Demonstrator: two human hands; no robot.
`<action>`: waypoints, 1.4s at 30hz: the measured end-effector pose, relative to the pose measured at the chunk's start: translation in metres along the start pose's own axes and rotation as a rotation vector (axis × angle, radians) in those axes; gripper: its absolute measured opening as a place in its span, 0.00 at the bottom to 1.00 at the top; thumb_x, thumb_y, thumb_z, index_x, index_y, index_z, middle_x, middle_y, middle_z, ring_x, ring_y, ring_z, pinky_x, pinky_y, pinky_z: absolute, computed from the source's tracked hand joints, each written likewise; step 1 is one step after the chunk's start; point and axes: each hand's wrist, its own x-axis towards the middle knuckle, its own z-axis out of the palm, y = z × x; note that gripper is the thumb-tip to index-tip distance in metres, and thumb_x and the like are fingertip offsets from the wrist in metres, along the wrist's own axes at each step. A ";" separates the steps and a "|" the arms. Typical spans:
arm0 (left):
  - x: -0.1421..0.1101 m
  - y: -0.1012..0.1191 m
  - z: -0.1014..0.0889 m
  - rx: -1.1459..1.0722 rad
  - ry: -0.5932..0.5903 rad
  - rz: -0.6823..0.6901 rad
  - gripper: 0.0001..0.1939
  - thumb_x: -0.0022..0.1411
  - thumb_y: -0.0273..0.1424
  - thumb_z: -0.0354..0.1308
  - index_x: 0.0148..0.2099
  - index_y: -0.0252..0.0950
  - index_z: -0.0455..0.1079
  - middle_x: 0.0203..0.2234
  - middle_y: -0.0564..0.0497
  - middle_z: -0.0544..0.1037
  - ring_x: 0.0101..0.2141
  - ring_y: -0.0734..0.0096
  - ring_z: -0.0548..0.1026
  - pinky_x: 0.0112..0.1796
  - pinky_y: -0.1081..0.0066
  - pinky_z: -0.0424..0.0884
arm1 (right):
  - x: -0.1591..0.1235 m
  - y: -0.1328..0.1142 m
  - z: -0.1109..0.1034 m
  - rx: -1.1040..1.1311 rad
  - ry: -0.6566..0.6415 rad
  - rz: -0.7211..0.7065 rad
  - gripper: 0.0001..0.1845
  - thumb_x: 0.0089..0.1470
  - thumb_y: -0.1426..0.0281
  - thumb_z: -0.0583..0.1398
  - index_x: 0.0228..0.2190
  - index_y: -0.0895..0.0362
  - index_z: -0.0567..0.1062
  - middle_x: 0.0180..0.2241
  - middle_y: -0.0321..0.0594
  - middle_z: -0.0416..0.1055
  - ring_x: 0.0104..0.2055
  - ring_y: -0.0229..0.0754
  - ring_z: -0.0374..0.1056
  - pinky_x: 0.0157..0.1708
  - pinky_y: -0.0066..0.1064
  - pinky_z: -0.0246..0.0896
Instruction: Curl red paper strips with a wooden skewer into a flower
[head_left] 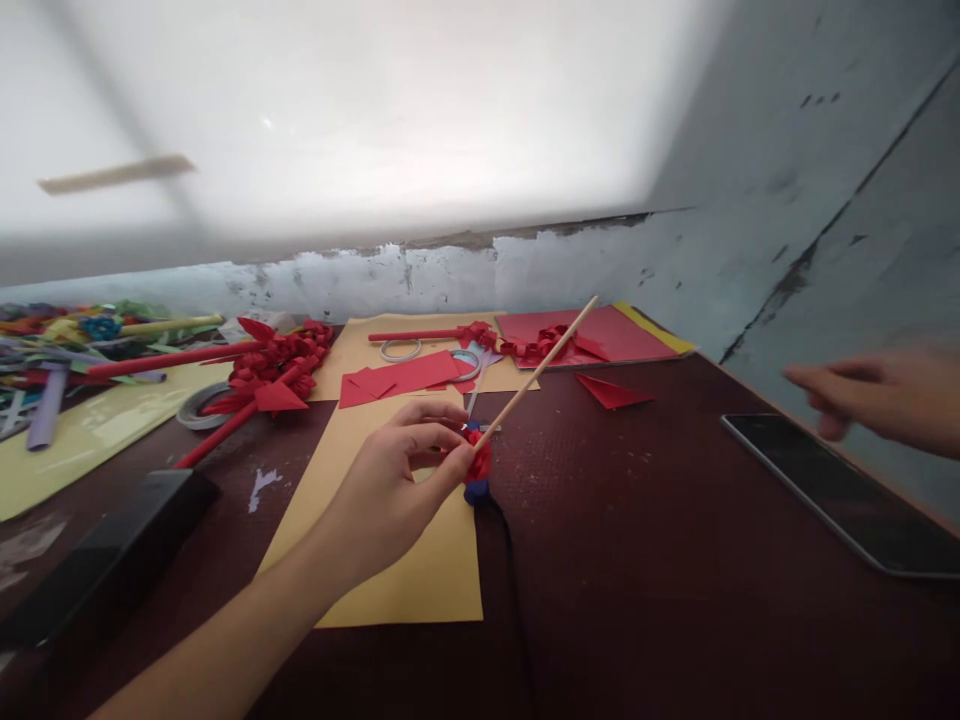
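My left hand is closed in a pinch on a thin wooden stick with a small red paper bud at its near end; the stick slants up and to the right over the dark table. A dark blue piece sits just under the bud. My right hand hovers at the right edge above a dark phone, fingers pointing left and loosely spread, holding nothing.
Tan paper sheets lie under my left hand. Red paper pieces, scissors, a tape roll, finished red paper flowers on stems, a red sheet, a black box and colourful craft scraps surround them. A wall stands behind.
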 end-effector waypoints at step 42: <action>0.005 -0.009 0.009 -0.184 0.095 -0.128 0.11 0.68 0.36 0.63 0.37 0.37 0.85 0.46 0.44 0.76 0.54 0.58 0.75 0.52 0.66 0.75 | -0.044 -0.130 0.191 0.154 -0.234 -0.312 0.07 0.61 0.68 0.67 0.36 0.53 0.73 0.34 0.38 0.73 0.31 0.39 0.69 0.33 0.32 0.66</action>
